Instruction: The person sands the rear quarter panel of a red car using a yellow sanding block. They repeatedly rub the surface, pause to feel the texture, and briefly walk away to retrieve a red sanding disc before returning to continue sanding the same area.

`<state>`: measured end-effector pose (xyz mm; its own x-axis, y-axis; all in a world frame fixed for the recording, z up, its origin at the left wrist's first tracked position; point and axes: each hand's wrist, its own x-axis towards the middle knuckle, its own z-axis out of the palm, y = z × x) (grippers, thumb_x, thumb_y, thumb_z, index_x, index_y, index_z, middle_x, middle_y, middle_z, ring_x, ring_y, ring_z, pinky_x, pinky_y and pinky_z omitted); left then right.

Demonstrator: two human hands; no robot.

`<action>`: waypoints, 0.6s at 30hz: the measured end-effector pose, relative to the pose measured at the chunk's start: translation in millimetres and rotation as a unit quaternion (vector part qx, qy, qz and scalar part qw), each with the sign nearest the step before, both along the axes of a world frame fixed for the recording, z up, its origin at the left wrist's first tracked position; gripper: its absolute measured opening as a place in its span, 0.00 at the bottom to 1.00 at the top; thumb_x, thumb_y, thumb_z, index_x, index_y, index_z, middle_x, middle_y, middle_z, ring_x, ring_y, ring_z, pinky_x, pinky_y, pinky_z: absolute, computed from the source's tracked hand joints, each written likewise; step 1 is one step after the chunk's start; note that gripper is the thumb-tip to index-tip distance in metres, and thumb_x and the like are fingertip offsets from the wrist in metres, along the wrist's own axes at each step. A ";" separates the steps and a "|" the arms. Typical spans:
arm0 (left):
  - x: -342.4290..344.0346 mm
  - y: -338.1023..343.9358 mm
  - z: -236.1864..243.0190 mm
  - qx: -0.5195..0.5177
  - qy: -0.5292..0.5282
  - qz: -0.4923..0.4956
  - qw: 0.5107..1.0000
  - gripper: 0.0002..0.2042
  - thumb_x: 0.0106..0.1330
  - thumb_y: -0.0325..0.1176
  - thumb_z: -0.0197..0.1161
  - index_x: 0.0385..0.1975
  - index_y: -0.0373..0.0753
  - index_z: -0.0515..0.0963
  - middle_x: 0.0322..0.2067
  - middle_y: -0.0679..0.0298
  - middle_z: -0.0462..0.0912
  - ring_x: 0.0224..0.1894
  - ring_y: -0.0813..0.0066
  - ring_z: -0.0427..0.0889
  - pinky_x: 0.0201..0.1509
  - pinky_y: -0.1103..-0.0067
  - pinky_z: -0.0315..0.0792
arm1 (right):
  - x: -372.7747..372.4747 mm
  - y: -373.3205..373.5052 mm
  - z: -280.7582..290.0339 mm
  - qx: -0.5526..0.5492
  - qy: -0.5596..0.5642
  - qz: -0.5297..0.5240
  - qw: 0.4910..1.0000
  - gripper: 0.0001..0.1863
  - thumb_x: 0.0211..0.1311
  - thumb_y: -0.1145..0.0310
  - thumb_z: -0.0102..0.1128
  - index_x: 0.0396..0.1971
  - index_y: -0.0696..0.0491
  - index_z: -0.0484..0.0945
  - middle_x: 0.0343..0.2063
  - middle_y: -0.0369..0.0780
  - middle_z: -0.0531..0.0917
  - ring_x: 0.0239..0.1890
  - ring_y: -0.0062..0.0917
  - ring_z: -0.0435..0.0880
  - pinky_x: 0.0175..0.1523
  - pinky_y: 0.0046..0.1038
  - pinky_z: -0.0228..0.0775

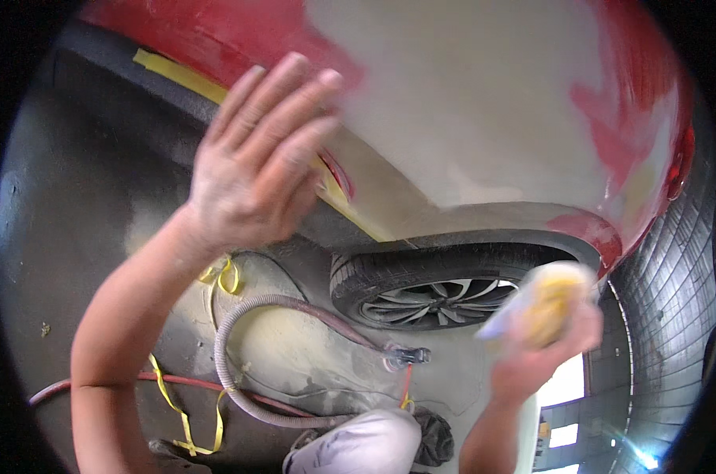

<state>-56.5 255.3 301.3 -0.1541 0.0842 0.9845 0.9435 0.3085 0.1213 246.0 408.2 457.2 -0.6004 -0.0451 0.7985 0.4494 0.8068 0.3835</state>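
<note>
Clearly, one bare left hand [251,186] holds its fingers [293,114] straight and slightly spread by one red, beige-patched car panel [452,103], cut off above; contact is unclear. One bare right hand [547,355] grips one yellow-and-white pad [559,296], blurred in outline, beside one black-tyred, spoked wheel [437,304], partly hidden above. One grey ribbed hose [223,355] passes behind one pale-trousered knee [373,442].

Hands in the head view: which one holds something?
The right hand, gripping a blurred yellow-and-white object; the left hand is open and empty.
</note>
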 end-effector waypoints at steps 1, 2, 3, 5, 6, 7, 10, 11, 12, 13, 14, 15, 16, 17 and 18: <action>9.8 5.6 8.5 -0.027 -0.021 -0.006 0.999 0.28 0.60 0.36 0.65 0.62 0.36 0.73 0.71 0.54 0.67 0.77 0.53 0.58 0.81 0.59 0.49 | 4.0 -10.7 -26.7 -0.061 -0.057 0.021 0.996 0.37 0.56 0.62 0.72 0.67 0.47 0.69 0.57 0.49 0.64 0.62 0.46 0.65 0.66 0.46 0.61; 17.0 15.9 12.5 -0.046 -0.046 0.012 0.998 0.32 0.58 0.39 0.67 0.65 0.37 0.72 0.73 0.55 0.64 0.78 0.55 0.55 0.81 0.59 0.46 | 2.3 -23.1 -56.8 -0.132 -0.122 0.044 0.983 0.38 0.54 0.60 0.74 0.66 0.46 0.70 0.57 0.50 0.63 0.61 0.47 0.66 0.64 0.47 0.63; 22.6 27.4 17.2 -0.061 -0.067 0.008 0.996 0.34 0.59 0.43 0.67 0.67 0.37 0.70 0.75 0.56 0.60 0.79 0.56 0.51 0.82 0.60 0.42 | 1.8 -31.8 -84.2 -0.205 -0.176 0.061 0.961 0.39 0.52 0.58 0.76 0.66 0.45 0.71 0.57 0.51 0.63 0.60 0.48 0.66 0.63 0.48 0.64; 31.2 42.7 26.9 -0.082 -0.106 0.029 0.991 0.40 0.62 0.52 0.65 0.70 0.34 0.65 0.77 0.53 0.54 0.80 0.54 0.47 0.82 0.60 0.39 | -5.2 -48.2 -121.8 -0.337 -0.266 0.094 0.898 0.39 0.50 0.57 0.78 0.64 0.42 0.73 0.56 0.53 0.63 0.58 0.49 0.69 0.60 0.46 0.68; 36.0 52.5 29.7 -0.084 -0.106 0.035 0.990 0.43 0.63 0.56 0.63 0.71 0.32 0.61 0.77 0.49 0.52 0.80 0.50 0.46 0.82 0.57 0.39 | -4.3 -50.7 -134.0 -0.382 -0.299 0.107 0.868 0.38 0.50 0.57 0.78 0.63 0.42 0.74 0.55 0.53 0.64 0.55 0.50 0.71 0.59 0.44 0.70; 40.5 61.3 31.5 -0.085 -0.106 0.042 0.990 0.46 0.64 0.59 0.62 0.72 0.30 0.57 0.76 0.45 0.50 0.79 0.45 0.45 0.81 0.55 0.40 | -1.8 -50.6 -143.5 -0.425 -0.333 0.121 0.833 0.37 0.50 0.57 0.78 0.62 0.42 0.74 0.55 0.54 0.65 0.53 0.51 0.73 0.58 0.43 0.73; 59.0 81.5 36.1 -0.106 -0.112 0.043 0.987 0.54 0.62 0.67 0.59 0.74 0.26 0.50 0.76 0.39 0.45 0.79 0.38 0.42 0.80 0.52 0.39 | 13.9 -42.3 -160.9 -0.483 -0.431 0.134 0.750 0.34 0.54 0.53 0.75 0.62 0.40 0.74 0.53 0.53 0.66 0.50 0.52 0.77 0.56 0.45 0.75; 64.7 88.0 39.1 -0.112 -0.113 0.043 0.986 0.56 0.60 0.70 0.58 0.74 0.25 0.49 0.76 0.37 0.43 0.79 0.37 0.41 0.80 0.51 0.38 | 16.7 -37.3 -163.9 -0.481 -0.468 0.134 0.729 0.33 0.55 0.53 0.74 0.61 0.40 0.75 0.54 0.52 0.67 0.50 0.53 0.78 0.56 0.45 0.75; 70.6 93.3 41.0 -0.126 -0.119 0.048 0.984 0.57 0.61 0.70 0.57 0.73 0.23 0.48 0.76 0.35 0.41 0.79 0.35 0.39 0.80 0.51 0.38 | 17.1 -34.3 -160.1 -0.493 -0.488 0.153 0.704 0.31 0.57 0.51 0.72 0.60 0.42 0.75 0.55 0.54 0.67 0.51 0.54 0.79 0.56 0.46 0.76; 74.7 100.5 40.9 -0.112 -0.120 0.050 0.985 0.59 0.59 0.72 0.57 0.74 0.24 0.47 0.76 0.34 0.41 0.79 0.33 0.38 0.80 0.49 0.37 | 18.4 -37.8 -153.2 -0.485 -0.500 0.159 0.700 0.33 0.55 0.55 0.73 0.61 0.44 0.73 0.55 0.54 0.67 0.51 0.53 0.79 0.56 0.46 0.77; 79.4 110.3 41.5 -0.106 -0.120 0.043 0.986 0.59 0.58 0.72 0.58 0.73 0.23 0.47 0.76 0.33 0.41 0.78 0.32 0.38 0.80 0.49 0.37 | 21.2 -43.5 -144.1 -0.479 -0.508 0.161 0.697 0.35 0.54 0.58 0.74 0.63 0.45 0.72 0.55 0.53 0.67 0.51 0.51 0.79 0.56 0.45 0.77; 83.6 116.4 42.3 -0.101 -0.122 0.041 0.987 0.60 0.57 0.72 0.59 0.73 0.22 0.47 0.75 0.32 0.41 0.78 0.31 0.38 0.79 0.48 0.37 | 22.8 -44.2 -139.7 -0.472 -0.520 0.167 0.692 0.37 0.52 0.62 0.74 0.64 0.46 0.70 0.55 0.52 0.68 0.51 0.50 0.79 0.56 0.44 0.77; 87.3 122.8 42.4 -0.094 -0.122 0.039 0.987 0.60 0.57 0.72 0.60 0.73 0.22 0.48 0.75 0.31 0.41 0.78 0.30 0.39 0.79 0.47 0.37 | 26.6 -39.5 -142.7 -0.470 -0.519 0.190 0.688 0.37 0.50 0.59 0.75 0.63 0.42 0.71 0.55 0.51 0.64 0.48 0.53 0.78 0.53 0.47 0.77; 91.2 129.6 42.2 -0.088 -0.122 0.036 0.988 0.60 0.57 0.71 0.61 0.72 0.21 0.48 0.75 0.31 0.42 0.78 0.29 0.39 0.79 0.47 0.37 | 30.2 -36.2 -142.9 -0.461 -0.529 0.201 0.683 0.37 0.50 0.59 0.75 0.63 0.43 0.71 0.55 0.52 0.64 0.49 0.52 0.78 0.53 0.47 0.77; 93.8 134.1 40.8 -0.082 -0.121 0.032 0.989 0.60 0.56 0.71 0.62 0.72 0.21 0.49 0.75 0.30 0.42 0.77 0.28 0.40 0.79 0.46 0.37 | 34.1 -34.4 -140.9 -0.452 -0.539 0.212 0.678 0.37 0.50 0.59 0.75 0.63 0.43 0.71 0.55 0.52 0.65 0.49 0.52 0.78 0.53 0.46 0.77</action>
<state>37.3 389.4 342.1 -0.3940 0.2218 0.8920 0.8709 0.4002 0.2852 280.1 373.8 316.3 -0.9433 -0.1808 -0.2783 -0.0449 0.9004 -0.4327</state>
